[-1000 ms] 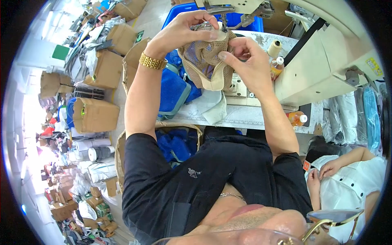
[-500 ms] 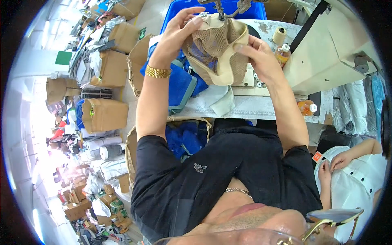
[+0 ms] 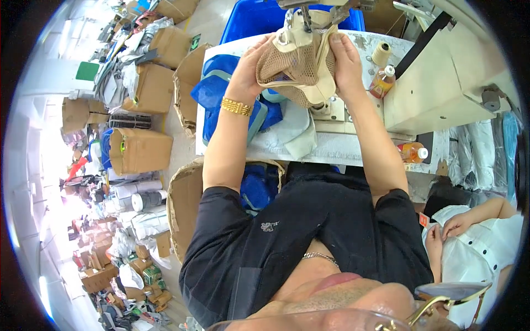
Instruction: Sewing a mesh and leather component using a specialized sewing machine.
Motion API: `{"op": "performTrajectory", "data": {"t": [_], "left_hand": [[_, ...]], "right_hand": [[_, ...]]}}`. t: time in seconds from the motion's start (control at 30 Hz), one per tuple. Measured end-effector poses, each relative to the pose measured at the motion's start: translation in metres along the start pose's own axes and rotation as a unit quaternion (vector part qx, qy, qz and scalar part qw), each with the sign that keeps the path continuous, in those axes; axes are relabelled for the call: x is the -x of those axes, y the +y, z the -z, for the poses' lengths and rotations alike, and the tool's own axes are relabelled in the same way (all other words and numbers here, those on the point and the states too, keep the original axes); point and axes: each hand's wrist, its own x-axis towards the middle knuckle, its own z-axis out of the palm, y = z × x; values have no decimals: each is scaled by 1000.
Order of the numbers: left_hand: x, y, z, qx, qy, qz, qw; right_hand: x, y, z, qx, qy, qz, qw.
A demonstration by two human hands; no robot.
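Observation:
A tan mesh piece with cream fabric edging (image 3: 293, 62), shaped like a small bag or cap, is spread between my hands. Its far end lies under the needle and foot (image 3: 307, 20) of a sewing machine (image 3: 436, 83). My left hand (image 3: 249, 69) grips the left side of the mesh piece; its fingertips are partly hidden. On the opposite side, my right hand (image 3: 346, 63) has the thumb against the cream edging and the other fingers behind it. Blue and grey fabric pieces (image 3: 212, 91) lie on the table left of my left hand.
Beside the machine stand a cream thread cone (image 3: 381, 53) and an orange-drink bottle (image 3: 382, 81). Another bottle (image 3: 413, 152) is at the table's near edge. A blue bin (image 3: 234, 23) stands behind the table (image 3: 342, 148), cartons (image 3: 141, 150) to the left. Another person (image 3: 469, 237) sits at right.
The mesh piece has turned and shifted slightly right under the needle. My left hand has come down from its far end to its left side; my right hand has moved farther up along its edge.

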Motion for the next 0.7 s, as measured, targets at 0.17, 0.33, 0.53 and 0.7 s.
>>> {"op": "performTrajectory", "data": {"t": [0.17,0.33,0.53,0.7], "left_hand": [[-16,0,9,74,12,-35,997],[-29,-4,15,120,41,-53,991],[-14,-24,-12,323,165,22,932],[1,-47,-38,584,184,76,787]], "right_hand": [[-29,24,27,-130,16,-19,991],[-52,33,26,-231,-66,-65,968],[-59,32,37,-400,-131,-189,887],[-53,39,32,-532,-77,-189,822]]}}
